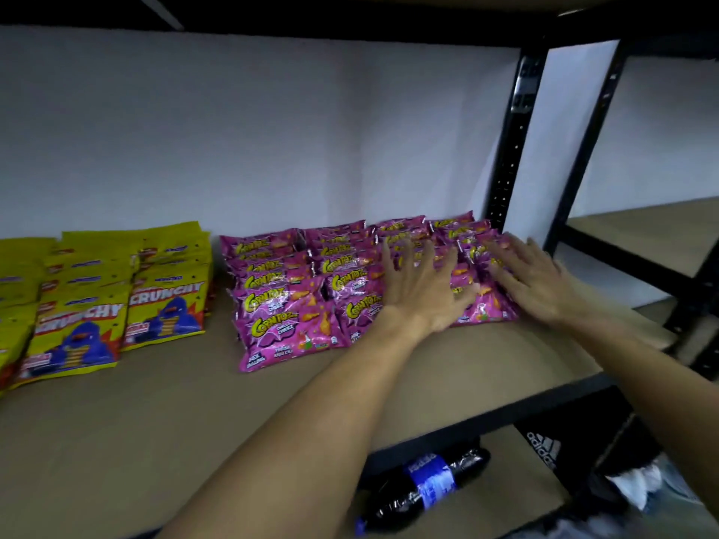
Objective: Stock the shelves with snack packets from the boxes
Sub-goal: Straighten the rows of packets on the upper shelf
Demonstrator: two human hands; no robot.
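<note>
Step in hand, by judgement: squaring up Corntoz packets [288, 301] rowed on the shelf [155, 422], at 3 o'clock from the Crunchy packets [81, 324]; left hand [420, 289] and right hand [533, 282] spread flat over the rightmost rows, grip splayed, holding nothing; next, fetch more from a box.

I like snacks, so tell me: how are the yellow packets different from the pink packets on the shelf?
The yellow packets say CRUNCHY; the pink packets say CORNTOZ. The yellow packets sit at the left of the shelf, the pink packets at the right. The left hand and right hand rest on the pink packets; nothing touches the yellow packets. Both lie in overlapping rows.
</note>
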